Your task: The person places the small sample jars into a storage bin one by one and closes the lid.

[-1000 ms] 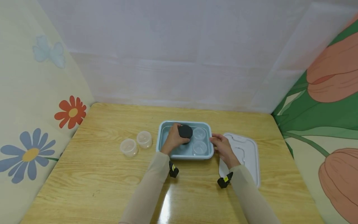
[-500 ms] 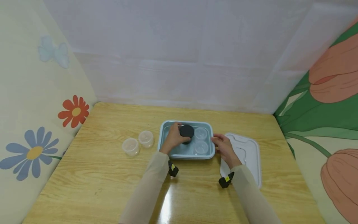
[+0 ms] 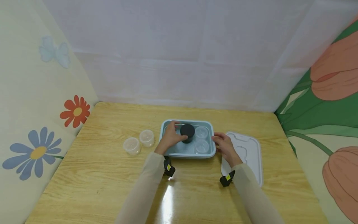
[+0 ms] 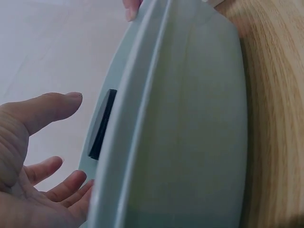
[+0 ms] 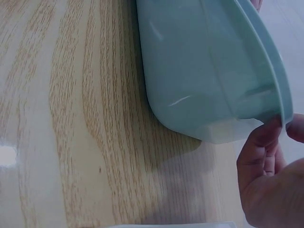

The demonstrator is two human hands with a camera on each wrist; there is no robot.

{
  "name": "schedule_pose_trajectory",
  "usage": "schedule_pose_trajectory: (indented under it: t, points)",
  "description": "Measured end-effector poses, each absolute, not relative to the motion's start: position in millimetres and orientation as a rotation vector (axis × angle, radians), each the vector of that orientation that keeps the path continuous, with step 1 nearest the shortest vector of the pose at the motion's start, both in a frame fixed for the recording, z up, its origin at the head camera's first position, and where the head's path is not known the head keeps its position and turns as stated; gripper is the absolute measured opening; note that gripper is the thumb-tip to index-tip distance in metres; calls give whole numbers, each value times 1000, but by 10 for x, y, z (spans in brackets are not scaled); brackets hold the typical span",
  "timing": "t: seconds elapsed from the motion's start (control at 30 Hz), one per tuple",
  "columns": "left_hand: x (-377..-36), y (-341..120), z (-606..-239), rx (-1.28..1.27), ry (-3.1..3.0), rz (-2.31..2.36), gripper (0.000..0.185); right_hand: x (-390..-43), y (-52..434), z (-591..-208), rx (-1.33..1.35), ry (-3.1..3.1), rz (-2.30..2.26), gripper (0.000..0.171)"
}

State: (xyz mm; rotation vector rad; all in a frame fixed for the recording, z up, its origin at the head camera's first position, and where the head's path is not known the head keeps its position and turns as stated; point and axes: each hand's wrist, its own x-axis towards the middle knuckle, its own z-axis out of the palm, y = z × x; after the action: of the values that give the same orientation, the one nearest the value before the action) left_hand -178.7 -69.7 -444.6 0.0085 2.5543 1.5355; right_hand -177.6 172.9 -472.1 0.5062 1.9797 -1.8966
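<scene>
Tbl (image 3: 98, 174): hands (image 3: 225, 147) at tub (image 3: 187, 155), L (image 3: 170, 137) splayed

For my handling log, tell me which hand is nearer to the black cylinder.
Left. The left hand is close beside the black cylinder, on its left; the right hand is farther off, gripping the blue tub at its right rim.

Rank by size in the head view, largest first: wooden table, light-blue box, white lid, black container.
1. Wooden table
2. Light-blue box and white lid: too close to rank; the right hand covers part of the lid
3. Black container
</scene>
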Motion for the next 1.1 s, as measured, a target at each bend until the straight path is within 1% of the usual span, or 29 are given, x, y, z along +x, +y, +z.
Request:
schedule_pose_trajectory:
  t: [0.2, 0.47, 0.77, 1.1]
  points:
    - [-1739, -770, -4371, -1, 2531, 1563, 70, -1773, 1728, -4716, 476, 1975, -1913, 42]
    - [-1684, -878, -4328, 51, 2570, 1597, 74, -1760, 1729, -4720, 476, 1964, -1922, 42]
    - [-1550, -1040, -4282, 39, 2558, 1614, 75, -1775, 1738, -4725, 495, 1961, -1911, 43]
    - [-1392, -1229, -4320, 43, 2518, 1654, 74, -1793, 1740, -4736, 506, 1961, -1907, 43]
